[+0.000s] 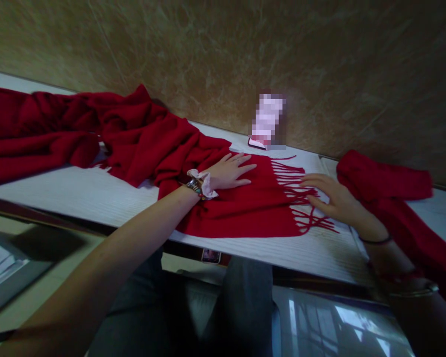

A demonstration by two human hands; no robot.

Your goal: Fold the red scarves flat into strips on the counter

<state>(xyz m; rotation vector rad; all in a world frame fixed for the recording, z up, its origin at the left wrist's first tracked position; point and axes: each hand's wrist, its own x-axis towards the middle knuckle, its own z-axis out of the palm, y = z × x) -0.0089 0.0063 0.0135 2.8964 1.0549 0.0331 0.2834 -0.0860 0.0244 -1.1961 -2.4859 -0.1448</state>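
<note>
A red scarf with a fringed end lies spread over a white tabletop. My left hand rests flat on its cloth, fingers spread, with a scrunchie and a beaded bracelet around the wrist. At the right end, my right hand is over the fringe, its fingers apart and touching or just above the strands. Whether a strand lies between thumb and fingers I cannot tell. To the left the red cloth is bunched in loose folds.
A phone with a blurred screen leans against the marbled wall. Another folded red cloth lies on the right. Below the table edge are a small dark device, my legs and, lower left, a grey box with papers.
</note>
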